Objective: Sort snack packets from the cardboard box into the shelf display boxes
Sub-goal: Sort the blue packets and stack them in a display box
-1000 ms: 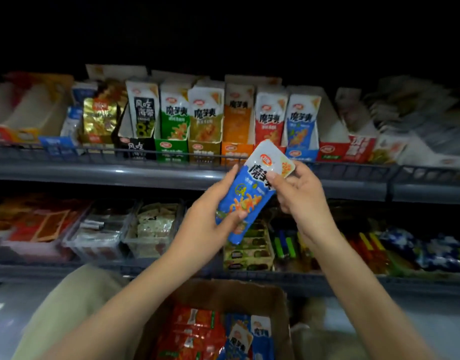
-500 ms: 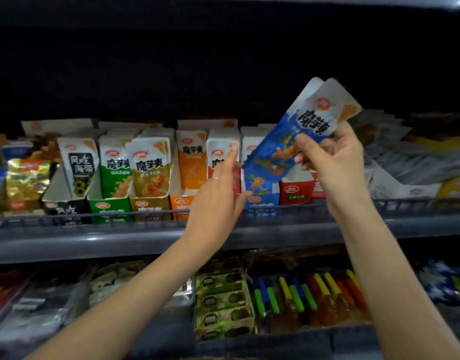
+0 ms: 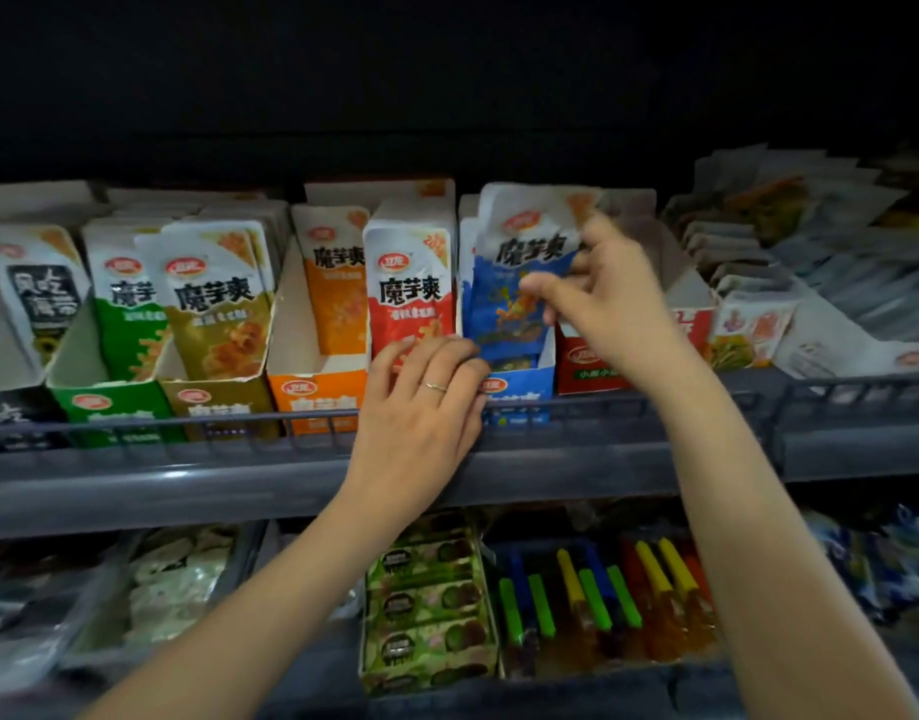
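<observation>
dim shelving fills the view, with a grey shelf [image 3: 187, 480] fronted by a wire rail [image 3: 239, 415] and a row of display boxes stood along it. a blue packet [image 3: 520, 283] is held upright by the right hand [image 3: 613, 304] — pinched at its right edge between thumb and curled fingers — with its lower end reaching into the blue display box [image 3: 520, 392], in front of other blue packets. the left hand [image 3: 421, 402] is laid with relaxed, slightly bent fingers against the foot of the red packet [image 3: 410, 293] in the neighbouring box to the left, nothing being gripped; a thin ring [image 3: 435, 387] is worn on one finger. further left, an orange display box [image 3: 317, 392], an olive display box [image 3: 218, 402] and a green display box [image 3: 114, 407] are lined up side by side, each stocked with matching packets. on the lower shelf, green patterned packs [image 3: 426, 605] and coloured tubes [image 3: 603, 589] are laid out beneath the hands — the tubes just right of the packs.
</observation>
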The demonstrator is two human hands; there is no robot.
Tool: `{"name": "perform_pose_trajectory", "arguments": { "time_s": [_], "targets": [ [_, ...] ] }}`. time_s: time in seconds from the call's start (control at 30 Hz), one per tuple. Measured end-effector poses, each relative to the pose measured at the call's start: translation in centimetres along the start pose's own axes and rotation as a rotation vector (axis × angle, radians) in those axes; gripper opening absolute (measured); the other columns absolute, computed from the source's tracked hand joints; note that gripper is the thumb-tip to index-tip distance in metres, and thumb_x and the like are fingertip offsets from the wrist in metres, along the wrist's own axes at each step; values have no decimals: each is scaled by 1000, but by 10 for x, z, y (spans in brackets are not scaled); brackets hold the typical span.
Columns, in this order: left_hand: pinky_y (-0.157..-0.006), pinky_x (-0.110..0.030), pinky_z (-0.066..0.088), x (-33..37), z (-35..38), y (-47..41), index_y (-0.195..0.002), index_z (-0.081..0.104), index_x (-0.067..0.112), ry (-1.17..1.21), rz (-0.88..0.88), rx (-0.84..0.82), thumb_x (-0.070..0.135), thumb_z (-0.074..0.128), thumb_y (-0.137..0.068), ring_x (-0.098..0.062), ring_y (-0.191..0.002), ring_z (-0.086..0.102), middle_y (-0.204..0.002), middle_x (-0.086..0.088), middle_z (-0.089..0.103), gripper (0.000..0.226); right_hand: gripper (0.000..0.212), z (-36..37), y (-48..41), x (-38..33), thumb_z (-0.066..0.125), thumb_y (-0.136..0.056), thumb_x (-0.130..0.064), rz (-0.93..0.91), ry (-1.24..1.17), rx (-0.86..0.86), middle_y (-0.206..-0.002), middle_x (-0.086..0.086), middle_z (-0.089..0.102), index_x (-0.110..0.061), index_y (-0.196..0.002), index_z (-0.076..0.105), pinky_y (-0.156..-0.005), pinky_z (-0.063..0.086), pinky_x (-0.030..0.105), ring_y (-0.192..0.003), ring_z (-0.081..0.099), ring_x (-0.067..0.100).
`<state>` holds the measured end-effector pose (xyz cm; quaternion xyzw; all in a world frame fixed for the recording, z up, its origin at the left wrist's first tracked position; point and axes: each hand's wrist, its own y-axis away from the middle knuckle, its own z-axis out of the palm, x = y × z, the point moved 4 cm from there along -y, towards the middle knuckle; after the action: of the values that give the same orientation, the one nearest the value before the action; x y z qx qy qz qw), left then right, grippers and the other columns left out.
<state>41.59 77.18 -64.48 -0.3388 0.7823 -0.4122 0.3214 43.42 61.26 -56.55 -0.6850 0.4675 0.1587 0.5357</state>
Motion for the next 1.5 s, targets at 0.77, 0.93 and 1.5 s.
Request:
{"name": "perform_pose_trajectory", "arguments": {
  "time_s": [0.77,0.93,1.5],
  "targets": [
    [-89,-38,36,2,0,-1,-107,60,11,2,1,-15,22,44,-94,-25,-91,60,-111,-7,64,23,85,25,3,-10,76,-76,-18,-50,845,17,-133,9,30,-28,-143,24,-46,25,15,-66,45,13],
    [-89,-38,36,2,-1,-1,-106,62,11,1,-1,-19,21,44,-93,-24,-91,59,-111,-6,64,24,102,25,6,-5,75,-78,-21,-86,752,-74,-147,6,15,-33,-150,3,-59,45,25,-97,57,22],
    [-91,-39,35,2,1,-1,-107,61,12,-31,-3,-41,21,46,-92,-23,-92,59,-111,-6,64,23,96,17,11,-7,84,-67,-26,-114,817,50,-132,10,33,-15,-143,27,-86,47,35,-112,51,26]
  ]
}}
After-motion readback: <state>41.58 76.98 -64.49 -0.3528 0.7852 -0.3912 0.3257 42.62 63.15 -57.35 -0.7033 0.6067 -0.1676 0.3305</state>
